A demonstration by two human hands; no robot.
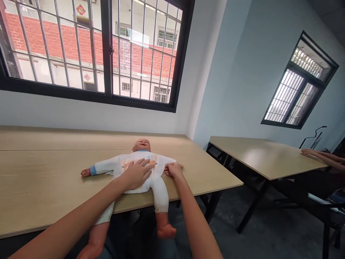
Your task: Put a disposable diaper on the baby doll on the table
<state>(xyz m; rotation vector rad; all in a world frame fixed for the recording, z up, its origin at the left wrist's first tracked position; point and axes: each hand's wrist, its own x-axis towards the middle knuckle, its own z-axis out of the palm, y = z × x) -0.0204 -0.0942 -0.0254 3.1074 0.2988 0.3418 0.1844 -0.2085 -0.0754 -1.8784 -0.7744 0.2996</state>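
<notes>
A baby doll [142, 145] in white clothes with blue cuffs lies on its back on the wooden table [48, 187]. Its head points toward the window, and its bare feet hang over the near edge. My left hand [138, 174] rests flat on the front of the doll's white shirt [134, 157], fingers stretched out, covering part of an orange print. At the doll's side, below its outstretched sleeve, my right hand [174, 169] is closed with curled fingers on the shirt's edge. The fingertips are partly hidden.
Behind the table is a wall with a barred window [107, 54]. A second table [242, 151] stands to the right across a gap. Another person's hands [309, 153] lie at its far right end, near a black chair [302, 187].
</notes>
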